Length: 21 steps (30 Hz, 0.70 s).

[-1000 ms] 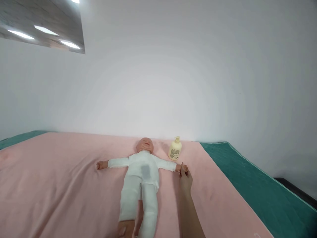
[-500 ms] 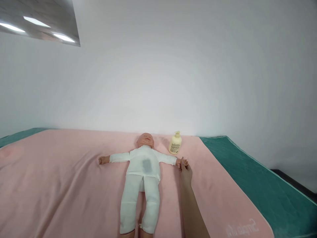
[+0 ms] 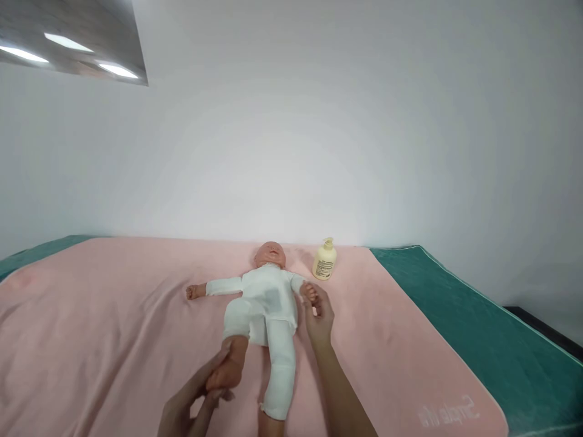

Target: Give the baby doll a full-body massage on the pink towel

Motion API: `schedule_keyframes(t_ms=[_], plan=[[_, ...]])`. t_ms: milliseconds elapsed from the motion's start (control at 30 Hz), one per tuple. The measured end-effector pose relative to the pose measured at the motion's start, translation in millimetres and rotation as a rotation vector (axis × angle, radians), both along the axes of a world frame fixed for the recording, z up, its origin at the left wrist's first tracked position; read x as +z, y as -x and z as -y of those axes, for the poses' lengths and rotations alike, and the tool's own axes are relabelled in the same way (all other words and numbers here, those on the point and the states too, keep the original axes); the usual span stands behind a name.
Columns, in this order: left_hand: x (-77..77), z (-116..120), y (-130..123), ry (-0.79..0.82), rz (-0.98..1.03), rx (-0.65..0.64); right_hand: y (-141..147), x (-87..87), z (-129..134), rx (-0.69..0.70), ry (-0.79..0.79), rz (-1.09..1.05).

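A baby doll (image 3: 273,294) in white cloth lies on its back, its head toward the wall. My left hand (image 3: 194,394) is closed around the doll's bare foot (image 3: 228,369) on the left side of the view, and that leg is raised and bent at the knee. With my right hand (image 3: 320,317) I grip the doll's hand (image 3: 308,292) on the right side, lifted so that its arm bends. The doll's other arm stretches out to the left. Its other leg lies straight, the foot cut off by the lower edge.
A pale yellow pump bottle (image 3: 325,260) stands upright right of the doll's head. Beneath everything is a wrinkled pink blanket (image 3: 392,340) over a green mat (image 3: 446,297). A white wall (image 3: 291,133) rises behind, with a reflective panel (image 3: 73,39) at upper left.
My left hand has come into view and taken hold of the doll's foot, lifting and bending that leg. My right hand has moved left, folding the doll's arm inward.
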<state>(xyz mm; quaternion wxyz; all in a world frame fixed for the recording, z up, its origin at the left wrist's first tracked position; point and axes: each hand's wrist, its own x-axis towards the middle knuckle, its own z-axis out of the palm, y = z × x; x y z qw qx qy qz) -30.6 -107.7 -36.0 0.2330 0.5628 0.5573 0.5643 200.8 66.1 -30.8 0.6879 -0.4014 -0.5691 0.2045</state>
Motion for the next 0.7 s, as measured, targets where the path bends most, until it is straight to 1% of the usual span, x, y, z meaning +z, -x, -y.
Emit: schedule_keyframes(t_ms=[100, 167, 200, 267, 367, 433, 500, 600, 700], plan=[[18.1, -26.4, -2.4, 0.044, 0.119, 0.012, 10.3, 0.8, 6.9, 0.173, -0.189, 0.348], [29.5, -43.9, -6.9, 0.067, 0.161, -0.007, 12.6, 2.1, 9.5, 0.266, -0.266, 0.526], [33.6, -52.6, -9.6, 0.073, 0.178, -0.017, 12.9, 2.8, 10.4, 0.293, -0.286, 0.587], [38.1, -69.1, -14.9, 0.076, 0.212, -0.043, 12.7, 3.6, 11.8, 0.304, -0.293, 0.661], [39.3, -87.0, -21.1, 0.074, 0.252, -0.082, 11.7, 2.9, 13.1, 0.306, -0.269, 0.693], [40.1, -90.8, -23.0, 0.072, 0.259, -0.099, 10.3, 1.0, 12.7, 0.319, -0.248, 0.653], [41.4, -86.9, -22.6, 0.071, 0.246, -0.093, 7.3, -1.3, 10.5, 0.291, -0.198, 0.539], [38.6, -70.2, -18.4, 0.048, 0.224, -0.08, -2.4, -3.3, 3.4, 0.149, -0.039, 0.236], [24.6, -47.8, -11.7, 0.003, 0.228, -0.059, -17.0, -2.5, -6.5, -0.004, 0.157, -0.123]])
